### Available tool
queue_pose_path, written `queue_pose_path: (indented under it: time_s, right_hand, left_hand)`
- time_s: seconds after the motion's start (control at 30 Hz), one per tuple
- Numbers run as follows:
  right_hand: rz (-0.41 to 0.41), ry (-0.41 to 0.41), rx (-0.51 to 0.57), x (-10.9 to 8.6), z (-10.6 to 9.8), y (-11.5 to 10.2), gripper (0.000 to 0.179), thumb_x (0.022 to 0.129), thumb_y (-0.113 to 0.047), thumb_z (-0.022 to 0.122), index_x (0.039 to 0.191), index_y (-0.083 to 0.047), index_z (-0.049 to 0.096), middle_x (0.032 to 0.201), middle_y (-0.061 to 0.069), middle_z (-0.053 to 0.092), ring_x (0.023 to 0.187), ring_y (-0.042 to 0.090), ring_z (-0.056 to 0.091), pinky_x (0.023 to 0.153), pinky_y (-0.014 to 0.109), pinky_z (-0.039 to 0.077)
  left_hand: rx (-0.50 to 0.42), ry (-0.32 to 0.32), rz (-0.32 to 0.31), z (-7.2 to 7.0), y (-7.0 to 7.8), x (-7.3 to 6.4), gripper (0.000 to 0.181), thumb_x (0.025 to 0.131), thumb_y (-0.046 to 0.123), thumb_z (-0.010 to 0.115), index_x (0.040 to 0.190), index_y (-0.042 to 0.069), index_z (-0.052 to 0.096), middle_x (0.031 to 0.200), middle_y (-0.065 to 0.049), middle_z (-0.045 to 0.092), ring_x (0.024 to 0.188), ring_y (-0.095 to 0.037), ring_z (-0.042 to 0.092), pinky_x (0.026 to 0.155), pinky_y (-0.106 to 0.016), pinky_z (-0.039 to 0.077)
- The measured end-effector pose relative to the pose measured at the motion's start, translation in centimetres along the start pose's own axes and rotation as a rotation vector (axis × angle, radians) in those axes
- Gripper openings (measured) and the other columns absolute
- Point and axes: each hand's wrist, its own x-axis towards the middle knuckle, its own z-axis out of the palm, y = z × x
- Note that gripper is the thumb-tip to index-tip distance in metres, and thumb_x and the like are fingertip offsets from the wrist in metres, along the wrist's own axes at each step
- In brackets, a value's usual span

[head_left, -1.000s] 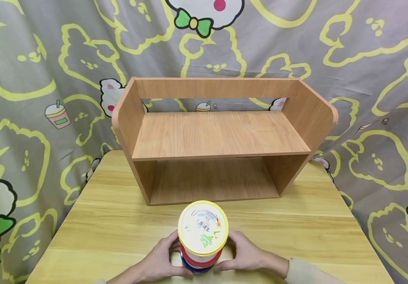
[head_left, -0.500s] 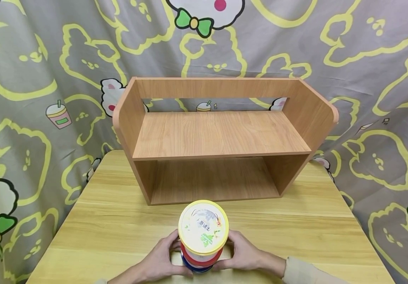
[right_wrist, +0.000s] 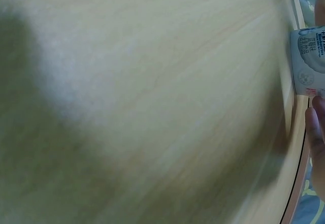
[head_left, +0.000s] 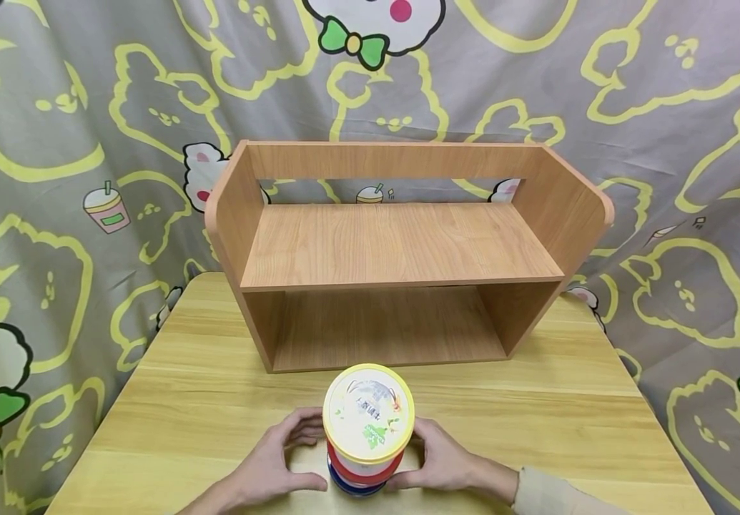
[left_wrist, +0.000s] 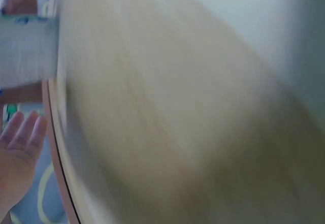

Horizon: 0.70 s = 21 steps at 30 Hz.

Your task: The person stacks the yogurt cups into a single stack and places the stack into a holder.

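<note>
A stack of round tubs (head_left: 370, 415) stands near the front of the table, with a yellow-rimmed printed lid on top, a red rim below and a blue one at the bottom. My left hand (head_left: 279, 458) is apart from the stack on its left side, thumb and fingers spread. On the other side my right hand (head_left: 440, 458) curves round the lower part, thumb near the blue rim and fingers partly hidden behind. A pale tub wall (right_wrist: 307, 61) with print shows in the right wrist view beside the right fingers (right_wrist: 315, 127). The left wrist view catches the left hand (left_wrist: 20, 153) with its fingers extended.
A two-level wooden shelf (head_left: 395, 243) stands on the table behind the tubs. The pale wooden table (head_left: 202, 386) extends to both sides. A grey patterned curtain (head_left: 151, 107) hangs behind and at the sides.
My left hand has let go of the tubs and shifted left, its fingers spreading. The stack and my right hand have stayed in place.
</note>
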Motion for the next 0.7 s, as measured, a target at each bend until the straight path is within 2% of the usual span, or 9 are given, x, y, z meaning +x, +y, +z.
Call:
queue_pose_path:
  time_s: [0.17, 0.27, 0.33, 0.4, 0.47, 0.53, 0.7]
  right_hand:
    - [-0.025, -0.006, 0.002, 0.0, 0.0, 0.1, 0.075, 0.082, -0.034, 0.093, 0.146, -0.031, 0.055, 0.145, -0.008, 0.066, 0.138, 0.011, 0.060, 0.118, 0.030, 0.048]
    - [-0.039, -0.011, 0.006, 0.1, 0.0, 0.1, 0.075, 0.082, -0.034, 0.092, 0.147, -0.030, 0.054, 0.146, -0.007, 0.066, 0.138, 0.011, 0.060, 0.118, 0.031, 0.049]
    - [-0.046, -0.012, 0.006, 0.1, 0.0, 0.2, 0.075, 0.083, -0.033, 0.092, 0.147, -0.029, 0.053, 0.146, -0.007, 0.066, 0.138, 0.011, 0.059, 0.118, 0.031, 0.049]
    - [-0.061, -0.009, -0.005, 0.1, 0.0, 0.2, 0.076, 0.083, -0.033, 0.092, 0.147, -0.028, 0.053, 0.146, -0.006, 0.066, 0.138, 0.012, 0.060, 0.117, 0.031, 0.050]
    - [-0.067, -0.006, -0.011, 0.1, 0.0, 0.3, 0.075, 0.083, -0.033, 0.092, 0.147, -0.028, 0.053, 0.146, -0.006, 0.066, 0.137, 0.011, 0.060, 0.117, 0.031, 0.050]
    - [-0.070, -0.004, -0.012, 0.1, 0.0, 0.4, 0.075, 0.082, -0.033, 0.092, 0.147, -0.029, 0.054, 0.146, -0.006, 0.066, 0.137, 0.011, 0.060, 0.117, 0.030, 0.050]
    - [-0.122, 0.002, -0.038, 0.2, 0.1, 0.6, 0.075, 0.082, -0.031, 0.093, 0.146, -0.026, 0.054, 0.144, -0.004, 0.067, 0.135, 0.012, 0.061, 0.117, 0.029, 0.049]
  left_hand:
    - [0.050, 0.119, 0.062, -2.1, -0.2, -0.6, 0.079, 0.081, 0.007, 0.090, 0.147, -0.005, 0.048, 0.138, -0.027, 0.065, 0.124, -0.016, 0.069, 0.104, -0.028, 0.059]
    - [0.107, 0.209, 0.071, -3.6, -0.4, -0.8, 0.073, 0.081, 0.005, 0.089, 0.143, -0.006, 0.052, 0.135, -0.029, 0.065, 0.121, -0.017, 0.070, 0.102, -0.024, 0.059]
    - [0.156, 0.279, 0.062, -4.6, -0.5, -0.8, 0.069, 0.080, 0.004, 0.089, 0.141, -0.003, 0.056, 0.133, -0.021, 0.069, 0.118, -0.015, 0.071, 0.101, -0.020, 0.058]
    - [0.191, 0.352, 0.046, -5.5, -0.6, -0.8, 0.065, 0.081, 0.001, 0.088, 0.138, -0.002, 0.058, 0.131, -0.007, 0.072, 0.115, -0.012, 0.072, 0.100, -0.016, 0.056]
    - [0.219, 0.422, 0.026, -6.5, -0.6, -0.8, 0.061, 0.082, -0.002, 0.086, 0.136, -0.002, 0.060, 0.128, 0.008, 0.072, 0.111, -0.008, 0.072, 0.099, -0.013, 0.055]
    - [0.233, 0.486, 0.010, -7.3, -0.7, -0.6, 0.057, 0.083, -0.004, 0.084, 0.135, -0.004, 0.060, 0.125, 0.016, 0.070, 0.108, -0.005, 0.072, 0.097, -0.011, 0.054]
    - [0.241, 0.603, -0.019, -8.9, -1.0, -0.1, 0.050, 0.087, -0.007, 0.080, 0.133, -0.007, 0.060, 0.121, 0.005, 0.074, 0.103, -0.001, 0.072, 0.094, -0.011, 0.056]
